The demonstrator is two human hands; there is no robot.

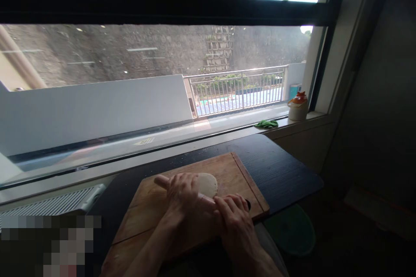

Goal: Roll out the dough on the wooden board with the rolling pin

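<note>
A wooden rolling pin (161,181) lies at a slant over a pale, flattened piece of dough (208,183). The dough rests on a wooden cutting board (147,214), its far part showing beyond the pin. My left hand (182,187) is closed over the pin near its left end, which sticks out past the fingers. At the other end, my right hand (233,211) has its fingers curled over the pin. The palms hide much of the pin and the dough's near side.
The board lies on a dark table (273,169) beside a window. On the sill are a green cloth (266,124) and a white container (297,109) with an orange top. A green stool seat (292,229) is below right; a white radiator (55,201) stands left.
</note>
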